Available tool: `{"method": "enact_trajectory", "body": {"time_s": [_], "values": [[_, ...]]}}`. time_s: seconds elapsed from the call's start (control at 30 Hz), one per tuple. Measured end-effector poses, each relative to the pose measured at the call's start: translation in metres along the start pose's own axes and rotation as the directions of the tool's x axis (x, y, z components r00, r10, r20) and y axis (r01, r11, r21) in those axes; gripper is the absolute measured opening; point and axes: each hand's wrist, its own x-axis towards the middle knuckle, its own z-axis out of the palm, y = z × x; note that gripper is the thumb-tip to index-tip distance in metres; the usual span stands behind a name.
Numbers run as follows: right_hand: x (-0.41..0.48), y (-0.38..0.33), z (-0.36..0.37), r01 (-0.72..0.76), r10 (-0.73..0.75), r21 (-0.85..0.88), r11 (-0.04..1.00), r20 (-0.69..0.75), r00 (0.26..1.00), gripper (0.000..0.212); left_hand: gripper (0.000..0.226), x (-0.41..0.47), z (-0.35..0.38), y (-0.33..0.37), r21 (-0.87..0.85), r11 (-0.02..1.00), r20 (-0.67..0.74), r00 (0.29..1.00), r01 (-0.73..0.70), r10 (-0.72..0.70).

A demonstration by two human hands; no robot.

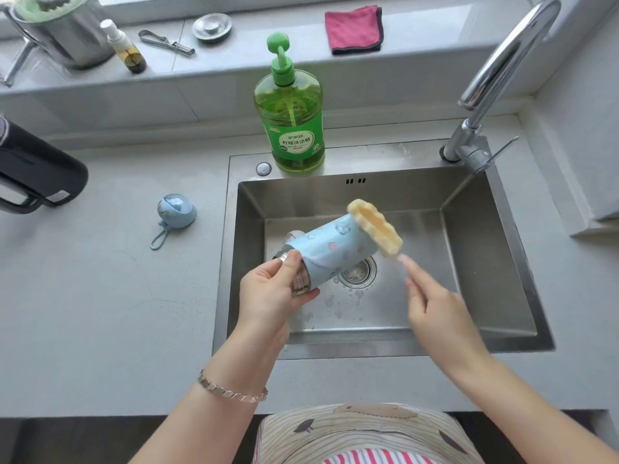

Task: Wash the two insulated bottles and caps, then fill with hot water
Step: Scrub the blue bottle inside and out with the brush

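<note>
Left hand [271, 289] grips the bottle [335, 246] neck while right hand [435, 309] pinches the brush [375, 226] handle

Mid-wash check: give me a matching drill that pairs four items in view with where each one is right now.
Items:
1. blue bottle
2. blue cap
3. sponge brush
4. pink cloth

Places:
a. on the window ledge
b. held in the right hand
c. on the counter, left of the sink
d. gripped by the left hand, over the sink

Pairs: 1-d, 2-c, 3-b, 4-a

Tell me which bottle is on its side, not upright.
The light-blue patterned bottle, held by the left hand over the sink; the green soap bottle and the small spray bottle stand upright.
</note>
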Motion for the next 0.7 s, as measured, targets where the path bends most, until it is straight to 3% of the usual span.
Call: {"method": "enact_trajectory", "body": {"time_s": [0.03, 0.13, 0.17, 0.23, 0.3, 0.43, 0.57, 0.7], "values": [[0.0, 0.0, -0.002, -0.02, 0.019, 0.017, 1.0, 0.01, 1.0, 0.044, 0.02, 0.0, 0.001, 0.0, 0.008, 1.0, -0.006, 1.0, -0.006, 0.006], [-0.028, -0.02, 0.01, 0.159, -0.171, 0.083, 0.984, 0.168, 0.971, 0.052, 0.023, 0.001, 0.002, 0.001, 0.038, 0.999, -0.007, 1.0, -0.025, 0.025], [-0.029, -0.022, 0.009, 0.149, -0.168, 0.113, 0.982, 0.175, 0.97, 0.051, 0.023, 0.0, 0.002, 0.002, 0.03, 0.999, -0.009, 1.0, -0.022, 0.022], [-0.01, -0.007, 0.005, -0.023, 0.007, 0.213, 0.977, 0.075, 0.997, 0.045, 0.022, -0.001, 0.0, 0.004, 0.001, 1.0, -0.012, 1.0, -0.02, 0.02], [-0.001, 0.002, 0.003, -0.063, 0.057, 0.222, 0.973, 0.035, 0.998, 0.039, 0.021, -0.001, -0.001, 0.005, 0.01, 1.0, -0.022, 0.999, -0.026, 0.026], [-0.028, -0.022, 0.011, 0.119, -0.155, 0.21, 0.971, 0.167, 0.974, 0.048, 0.023, -0.003, 0.0, 0.011, -0.028, 1.0, -0.002, 1.0, -0.013, 0.013], [-0.005, 0.002, 0.006, -0.044, 0.035, 0.268, 0.962, 0.037, 0.999, 0.041, 0.022, -0.001, 0.0, 0.015, -0.119, 0.992, -0.023, 0.999, 0.034, -0.037], [-0.033, -0.015, 0.015, 0.129, -0.166, 0.216, 0.968, 0.166, 0.972, 0.048, 0.021, 0.0, 0.001, 0.017, -0.189, 0.978, 0.0, 0.996, 0.089, -0.091]]}}
